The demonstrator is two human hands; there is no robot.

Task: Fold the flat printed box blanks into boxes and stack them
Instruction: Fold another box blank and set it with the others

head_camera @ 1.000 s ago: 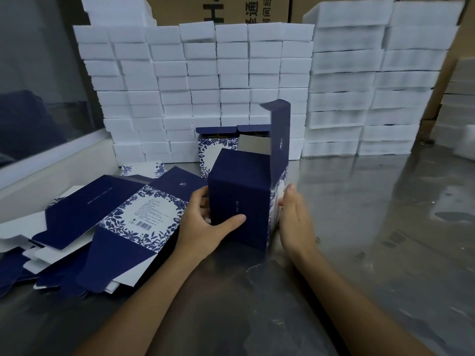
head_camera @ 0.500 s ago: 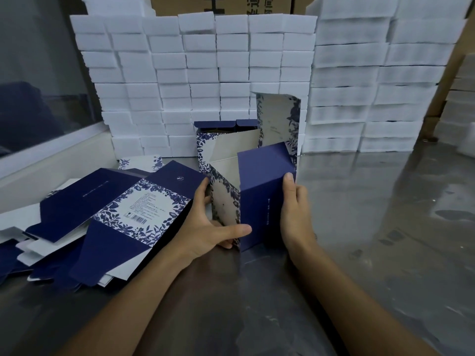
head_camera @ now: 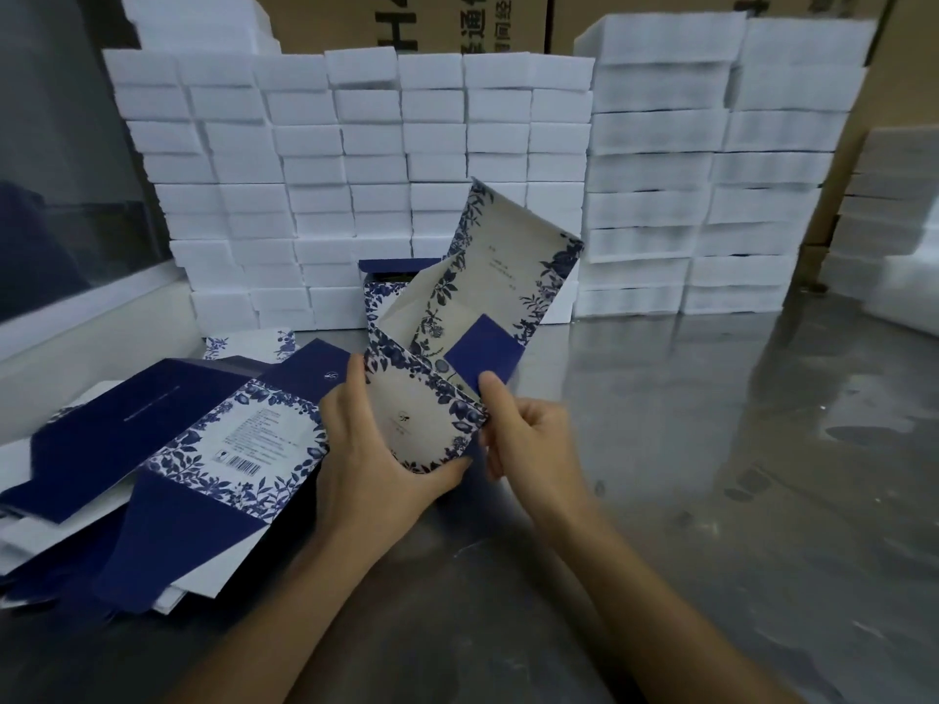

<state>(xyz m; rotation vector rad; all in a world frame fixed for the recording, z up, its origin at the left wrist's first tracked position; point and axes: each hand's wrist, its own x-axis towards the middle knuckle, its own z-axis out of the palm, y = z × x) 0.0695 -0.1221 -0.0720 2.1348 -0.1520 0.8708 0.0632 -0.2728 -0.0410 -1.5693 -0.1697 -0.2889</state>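
The box (head_camera: 457, 343) is up off the table (head_camera: 711, 449) in the middle, tipped on its side, with the left hand (head_camera: 371, 449) curled round its near flowery end and the right hand (head_camera: 528, 439) pinching the near right corner by the blue flap. To do this step well, I think both hands should keep the sides square and tuck the flaps in slowly, so the card does not bend. The flat blanks (head_camera: 167, 459) lie in a pile on the left, and a made box (head_camera: 386, 292) stands just behind.
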